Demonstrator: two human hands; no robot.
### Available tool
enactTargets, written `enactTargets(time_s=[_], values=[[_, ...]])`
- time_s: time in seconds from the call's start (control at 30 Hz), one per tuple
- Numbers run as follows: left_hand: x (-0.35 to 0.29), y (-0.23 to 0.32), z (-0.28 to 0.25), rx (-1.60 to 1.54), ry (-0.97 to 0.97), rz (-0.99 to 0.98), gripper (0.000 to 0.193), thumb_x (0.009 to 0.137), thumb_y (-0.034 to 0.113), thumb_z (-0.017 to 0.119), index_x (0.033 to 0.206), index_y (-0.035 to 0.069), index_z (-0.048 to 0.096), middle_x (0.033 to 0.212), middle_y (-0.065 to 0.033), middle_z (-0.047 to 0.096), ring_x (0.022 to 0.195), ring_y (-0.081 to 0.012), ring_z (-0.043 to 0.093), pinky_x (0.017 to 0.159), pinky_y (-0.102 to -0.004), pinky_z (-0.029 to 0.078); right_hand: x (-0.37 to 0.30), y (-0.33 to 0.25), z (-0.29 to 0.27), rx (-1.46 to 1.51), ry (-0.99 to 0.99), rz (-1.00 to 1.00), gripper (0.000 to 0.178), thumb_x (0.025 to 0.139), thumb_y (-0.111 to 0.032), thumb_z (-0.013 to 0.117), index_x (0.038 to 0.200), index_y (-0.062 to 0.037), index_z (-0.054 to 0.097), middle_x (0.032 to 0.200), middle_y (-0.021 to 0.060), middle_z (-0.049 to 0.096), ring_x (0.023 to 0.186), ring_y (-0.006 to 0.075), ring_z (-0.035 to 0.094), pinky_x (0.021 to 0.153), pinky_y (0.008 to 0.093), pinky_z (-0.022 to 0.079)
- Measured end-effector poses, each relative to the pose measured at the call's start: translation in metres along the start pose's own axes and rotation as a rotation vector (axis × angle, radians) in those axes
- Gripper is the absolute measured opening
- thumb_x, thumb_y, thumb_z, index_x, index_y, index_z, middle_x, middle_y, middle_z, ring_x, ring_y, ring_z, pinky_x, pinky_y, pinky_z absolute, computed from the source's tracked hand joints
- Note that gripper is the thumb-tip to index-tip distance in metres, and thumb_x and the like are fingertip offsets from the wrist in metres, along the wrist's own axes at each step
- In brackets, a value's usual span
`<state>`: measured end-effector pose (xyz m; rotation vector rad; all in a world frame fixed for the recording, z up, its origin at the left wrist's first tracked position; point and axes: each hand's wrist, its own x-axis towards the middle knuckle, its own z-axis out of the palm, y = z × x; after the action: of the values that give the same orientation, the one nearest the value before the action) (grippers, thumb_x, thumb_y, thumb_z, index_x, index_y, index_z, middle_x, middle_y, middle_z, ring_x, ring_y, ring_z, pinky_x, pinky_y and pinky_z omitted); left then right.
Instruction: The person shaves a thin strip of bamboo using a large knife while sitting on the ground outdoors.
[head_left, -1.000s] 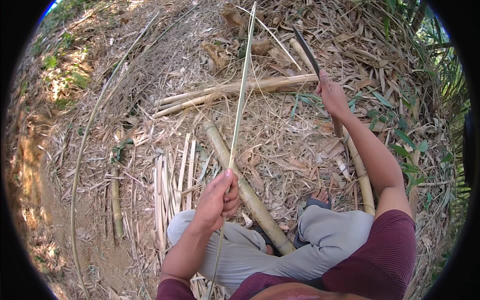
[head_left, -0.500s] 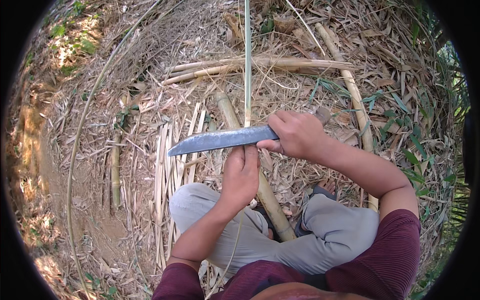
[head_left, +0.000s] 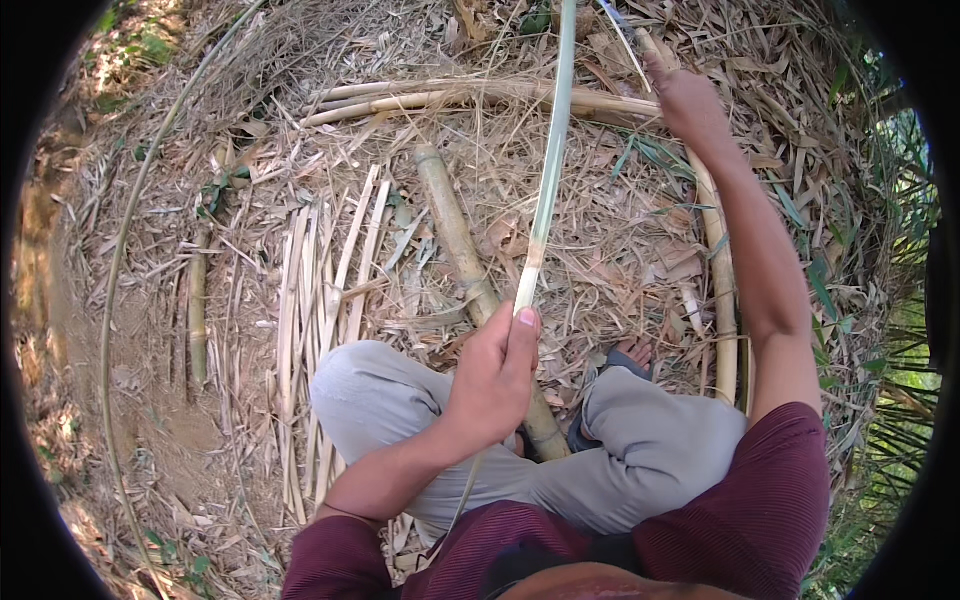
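Observation:
My left hand (head_left: pixel 495 375) is closed round a long, thin bamboo strip (head_left: pixel 552 170), thumb on top. The strip is green above and peeled pale close to the thumb; it runs out past the far edge, and a thin tail drops below the hand across my lap. My right hand (head_left: pixel 695 110) is stretched far out to the right, above a bamboo pole (head_left: pixel 715 270), and looks closed. Motion smears its fingers. A bluish streak beyond them looks like the blade of the machete (head_left: pixel 612 14), mostly out of sight.
A thick bamboo piece (head_left: pixel 455 225) lies between my bent legs. Several pale split strips (head_left: pixel 325 290) lie left of my knee. Longer split bamboo pieces (head_left: pixel 400 104) cross the ground ahead. Dry leaves and shavings cover the ground; a long thin cane (head_left: pixel 130 220) curves at left.
My right hand has swung away from the strip, far out to the upper right, taking the machete off it. My left hand has shifted slightly right, and the strip now leans right.

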<state>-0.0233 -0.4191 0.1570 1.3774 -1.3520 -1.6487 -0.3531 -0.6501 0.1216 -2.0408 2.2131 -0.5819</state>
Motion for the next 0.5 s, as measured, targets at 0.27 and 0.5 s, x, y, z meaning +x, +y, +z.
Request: enactTargets(time_s=[0.27,0.5], values=[[0.029,0.026,-0.038,-0.364,-0.088,-0.261,0.041,0.108,0.036,0.037,0.123,0.002,0.055,0.062,0.0085,0.025,0.044,-0.0019,0.022,0.039,-0.0211,0.017,-0.101,-0.105,-0.012,0.46,0.0,-0.224,0.066,0.103,-0.055,0.039,0.076,0.001,0.061,0.063,0.0174,0.058,0.059,0.0358,0.059,0.056,0.0456,0.044],[0.03,-0.019,-0.038,0.244,0.225,0.108,0.031,0.107,0.024,0.044,0.1,-0.001,0.062,0.063,0.0042,0.042,0.051,-0.0044,0.036,0.047,-0.0251,0.03,-0.162,-0.163,-0.005,0.177,-0.069,-0.628,0.063,0.086,-0.066,0.058,0.077,-0.0043,0.059,0.07,0.0124,0.06,0.06,0.031,0.064,0.051,0.0405,0.051]])
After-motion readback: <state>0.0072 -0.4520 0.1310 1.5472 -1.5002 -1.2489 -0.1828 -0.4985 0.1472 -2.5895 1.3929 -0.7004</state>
